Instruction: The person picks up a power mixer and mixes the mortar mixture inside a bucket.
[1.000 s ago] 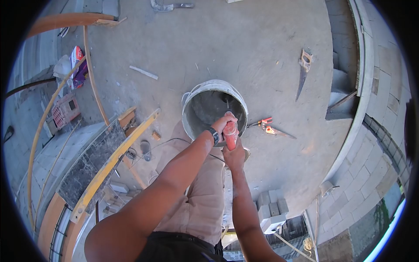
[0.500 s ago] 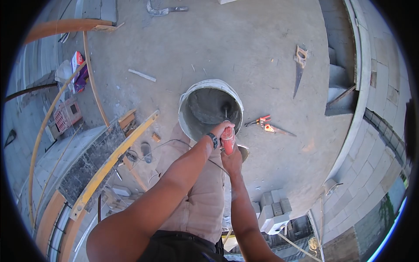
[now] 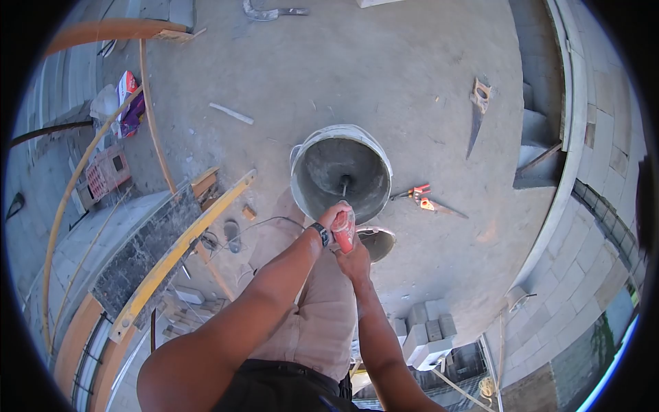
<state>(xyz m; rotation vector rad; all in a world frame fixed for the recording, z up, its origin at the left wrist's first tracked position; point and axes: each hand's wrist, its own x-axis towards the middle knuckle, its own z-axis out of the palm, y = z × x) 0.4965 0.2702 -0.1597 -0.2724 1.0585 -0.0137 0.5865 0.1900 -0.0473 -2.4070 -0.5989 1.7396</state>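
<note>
Both of my hands are closed on a red power drill [image 3: 344, 232] in the head view. My left hand [image 3: 331, 218], with a dark watch on its wrist, grips the front of the drill. Behind it, my right hand [image 3: 355, 259] wraps round the rear grip. A thin mixing rod [image 3: 344, 189] runs from the drill down into a large whitish bucket [image 3: 383, 152]. Grey wet mix [image 3: 322, 172] coats the inside of the bucket, and the rod's lower end is sunk in it. Just right of my hands stands a smaller bucket [image 3: 392, 242], partly hidden.
Right of the bucket lie red-handled pliers or snips [image 3: 420, 191] beside a small saw [image 3: 446, 209]. Farther off is a handsaw [image 3: 477, 113]. A yellow level [image 3: 185, 254] leans at the left over boards. Grey blocks [image 3: 427, 326] are stacked behind on the right. A cable [image 3: 268, 220] trails leftward.
The drill and both hands have shifted left, and the rod has moved from the right side of the bucket toward its middle. More of the smaller bucket shows. The view has shifted slightly.
</note>
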